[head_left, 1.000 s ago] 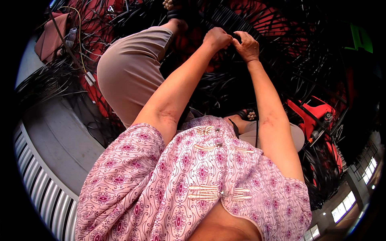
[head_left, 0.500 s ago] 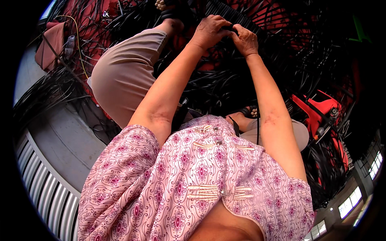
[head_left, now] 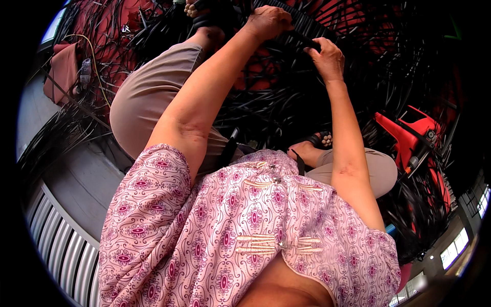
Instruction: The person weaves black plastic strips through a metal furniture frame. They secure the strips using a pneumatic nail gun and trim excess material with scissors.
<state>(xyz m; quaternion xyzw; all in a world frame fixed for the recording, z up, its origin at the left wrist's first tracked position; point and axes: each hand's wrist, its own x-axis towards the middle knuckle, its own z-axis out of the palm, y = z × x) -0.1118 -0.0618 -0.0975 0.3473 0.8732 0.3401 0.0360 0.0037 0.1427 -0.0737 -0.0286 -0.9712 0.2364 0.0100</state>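
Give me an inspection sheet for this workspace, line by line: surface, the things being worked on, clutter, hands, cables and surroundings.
Surface: red floor, mostly hidden under black strands.
Job's things: a black strip stretched between the two hands, over a mass of black strips.
Clutter: red tool or machine at the right; a reddish bag and a small clear bottle at the upper left.
Grippers: left hand closed on the black strip; right hand pinches the same strip.
Cables: a yellow cord at the upper left.
Surroundings: grey ribbed panel at the lower left; bright windows at the lower right; the person sits with sandalled feet among the strips.
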